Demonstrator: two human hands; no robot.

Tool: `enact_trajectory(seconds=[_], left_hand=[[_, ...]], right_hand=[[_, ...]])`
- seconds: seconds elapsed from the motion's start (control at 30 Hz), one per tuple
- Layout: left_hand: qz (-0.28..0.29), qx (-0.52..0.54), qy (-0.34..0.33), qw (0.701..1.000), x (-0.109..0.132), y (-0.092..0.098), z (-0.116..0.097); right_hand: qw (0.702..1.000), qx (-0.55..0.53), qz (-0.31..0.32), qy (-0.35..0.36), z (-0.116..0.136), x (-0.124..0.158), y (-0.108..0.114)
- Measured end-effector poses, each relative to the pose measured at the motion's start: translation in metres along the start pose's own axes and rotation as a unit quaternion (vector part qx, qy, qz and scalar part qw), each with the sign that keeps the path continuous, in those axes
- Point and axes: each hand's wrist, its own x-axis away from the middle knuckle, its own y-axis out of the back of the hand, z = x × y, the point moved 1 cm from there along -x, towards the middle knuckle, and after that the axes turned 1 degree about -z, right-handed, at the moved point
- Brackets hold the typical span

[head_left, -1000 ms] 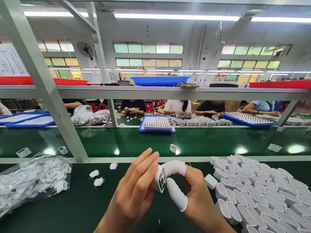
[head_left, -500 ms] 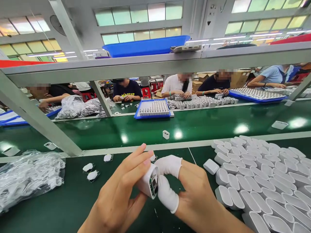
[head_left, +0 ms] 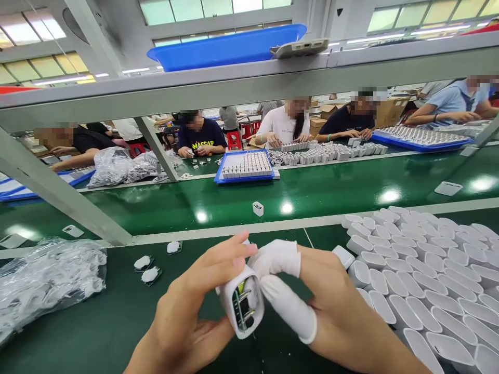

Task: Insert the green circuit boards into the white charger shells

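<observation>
Oval white housing (head_left: 229, 304) is held up over the desk (head_left: 97, 322), my L hand's (head_left: 187, 296) fingers clamped round it. PCB (head_left: 244, 307) is in, open end uncovered, so approx. half-done, I'd guess. R hand's (head_left: 331, 288) cotted thumb + index meet near the rim; can't tell if gripping. Left over: loose PCBs (head_left: 150, 275) to my L, many open shells (head_left: 436, 296) R, no boards visible. Few units (head_left: 258, 209) on green belt (head_left: 331, 195).
</observation>
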Motion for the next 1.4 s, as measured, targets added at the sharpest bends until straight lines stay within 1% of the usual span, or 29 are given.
enact_trajectory(seconds=[0.07,0.13,0.2,0.27,0.33,0.43,0.6,0.67,0.77,0.83,0.87,0.9,0.97,1.0,1.03,1.07,1.13,1.2,1.27,1.3,1.37,1.4], left_hand=[[-0.005,0.032,0.016,0.999,0.001,-0.004,0.003],[0.001,0.043,0.028,0.999,0.002,-0.009,0.006],[-0.003,0.028,0.034,0.999,0.002,-0.014,0.008],[-0.011,-0.002,0.034,0.999,0.002,-0.017,0.010],[-0.015,-0.025,0.038,0.999,0.002,-0.019,0.011],[-0.018,-0.039,0.044,0.998,0.003,-0.019,0.012],[-0.033,-0.073,0.049,0.996,0.001,-0.017,0.013],[-0.046,-0.120,0.045,0.991,-0.003,-0.015,0.012],[-0.096,-0.225,0.016,0.970,-0.005,-0.014,0.007],[-0.129,-0.272,-0.001,0.954,-0.004,-0.015,0.002],[-0.141,-0.274,-0.003,0.951,-0.003,-0.015,-0.001],[-0.149,-0.264,0.000,0.953,-0.003,-0.015,-0.002],[-0.154,-0.234,0.004,0.960,-0.003,-0.013,-0.005],[-0.147,-0.223,0.005,0.964,-0.004,-0.012,-0.005],[-0.137,-0.220,0.005,0.966,-0.005,-0.011,-0.005],[-0.129,-0.224,-0.001,0.966,-0.006,-0.009,-0.006],[-0.122,-0.230,-0.016,0.965,-0.008,-0.006,-0.007],[-0.122,-0.229,-0.037,0.965,-0.008,-0.004,-0.010],[-0.122,-0.230,-0.068,0.963,-0.007,-0.004,-0.012],[-0.123,-0.231,-0.084,0.962,-0.007,-0.004,-0.012],[-0.132,-0.224,-0.108,0.959,-0.008,-0.007,-0.004],[-0.138,-0.217,-0.107,0.960,-0.009,-0.008,0.003]], right_hand=[[1.000,-0.025,0.013,-0.012,0.001,-0.001,0.003],[1.000,-0.003,-0.004,-0.015,0.001,-0.002,0.003],[0.999,0.034,-0.023,-0.024,0.000,-0.002,0.002],[0.997,0.052,-0.020,-0.050,-0.003,-0.002,0.002],[0.996,0.030,0.006,-0.080,-0.005,-0.004,0.002],[0.993,-0.037,0.039,-0.109,-0.007,-0.005,0.004],[0.992,-0.045,0.037,-0.114,-0.010,-0.005,0.001],[0.990,-0.096,0.013,-0.103,-0.013,-0.004,-0.004],[0.974,-0.192,-0.061,-0.102,-0.018,-0.003,-0.017],[0.946,-0.280,-0.094,-0.134,-0.021,-0.004,-0.029],[0.921,-0.342,-0.102,-0.156,-0.022,-0.005,-0.035],[0.887,-0.412,-0.109,-0.181,-0.023,-0.005,-0.041],[0.809,-0.529,-0.109,-0.232,-0.024,-0.007,-0.051],[0.775,-0.567,-0.107,-0.257,-0.024,-0.008,-0.056],[0.749,-0.593,-0.104,-0.278,-0.024,-0.008,-0.059],[0.729,-0.611,-0.098,-0.291,-0.024,-0.009,-0.061],[0.709,-0.632,-0.087,-0.299,-0.022,-0.008,-0.064],[0.710,-0.636,-0.083,-0.291,-0.020,-0.007,-0.063],[0.729,-0.617,-0.082,-0.286,-0.019,-0.004,-0.061],[0.749,-0.593,-0.083,-0.283,-0.020,-0.003,-0.060],[0.820,-0.494,-0.083,-0.276,-0.027,-0.004,-0.057],[0.857,-0.432,-0.081,-0.269,-0.034,-0.006,-0.056]])
